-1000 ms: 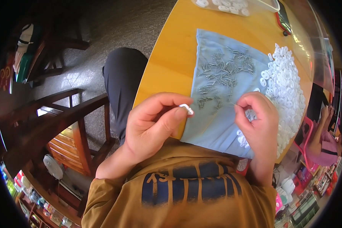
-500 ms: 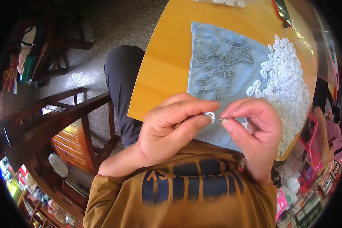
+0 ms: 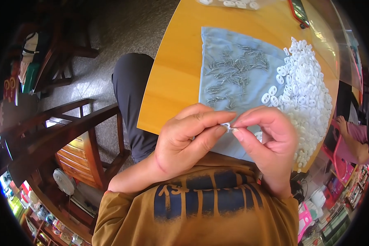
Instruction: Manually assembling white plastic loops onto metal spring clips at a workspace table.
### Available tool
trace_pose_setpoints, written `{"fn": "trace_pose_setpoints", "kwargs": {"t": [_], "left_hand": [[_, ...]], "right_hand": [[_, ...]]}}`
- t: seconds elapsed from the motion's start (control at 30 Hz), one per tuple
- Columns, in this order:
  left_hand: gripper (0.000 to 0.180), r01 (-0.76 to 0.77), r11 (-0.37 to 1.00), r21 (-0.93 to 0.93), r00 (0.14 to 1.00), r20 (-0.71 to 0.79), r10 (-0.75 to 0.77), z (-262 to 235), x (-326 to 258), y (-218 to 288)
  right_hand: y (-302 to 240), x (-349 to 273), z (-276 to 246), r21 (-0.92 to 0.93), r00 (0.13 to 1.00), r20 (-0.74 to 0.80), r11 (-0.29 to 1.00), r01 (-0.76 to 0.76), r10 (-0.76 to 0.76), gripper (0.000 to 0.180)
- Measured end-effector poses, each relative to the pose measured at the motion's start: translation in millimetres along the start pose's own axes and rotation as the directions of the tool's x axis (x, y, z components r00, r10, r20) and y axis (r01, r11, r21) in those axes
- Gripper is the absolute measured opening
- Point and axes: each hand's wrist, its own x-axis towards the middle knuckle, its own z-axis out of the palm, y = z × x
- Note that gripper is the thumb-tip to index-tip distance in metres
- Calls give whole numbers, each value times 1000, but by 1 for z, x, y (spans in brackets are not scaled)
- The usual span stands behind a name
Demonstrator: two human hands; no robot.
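Between thumb and forefinger, my left hand [image 3: 188, 137] pinches a small white plastic piece [image 3: 226, 126], mostly covered by the fingertips. My right hand [image 3: 268, 137] pinches a small metal screw [image 3: 233, 128], its end meeting the white piece. Both hands hover above the near edge of a light blue cloth [image 3: 217, 41]. On that cloth lie many loose screws [image 3: 233, 69], spread in a loose patch. To the right rises a large heap of white oval plastic pieces [image 3: 305, 84] with holes, a few strayed onto the cloth.
The cloth rests on a yellow wooden table [image 3: 168, 74]. A clear bag of white pieces [image 3: 233, 4] lies at its far edge. Left of me stand a wooden chair [image 3: 76, 153] and a white fan [image 3: 64, 181]. Another person's arm [image 3: 350, 139] shows at the far right.
My right hand has moved left, bringing the screw from a small gap away up to the white piece. My left hand keeps its pinch. The view has shifted slightly.
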Motion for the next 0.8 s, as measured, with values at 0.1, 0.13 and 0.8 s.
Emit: {"fn": "trace_pose_setpoints", "kwargs": {"t": [0.1,0.13,0.8], "left_hand": [[27,-37,994,100,999,-23,39,1,0,-1],[27,-36,994,100,999,-23,39,1,0,-1],[27,59,989,-133,995,-74,-69,10,-11,-8]], "right_hand": [[0,2,1,-100,997,4,992,72,-72,16],[-1,3,1,-156,993,12,981,116,-116,17],[2,2,5,-105,992,8,986,129,-129,14]]}}
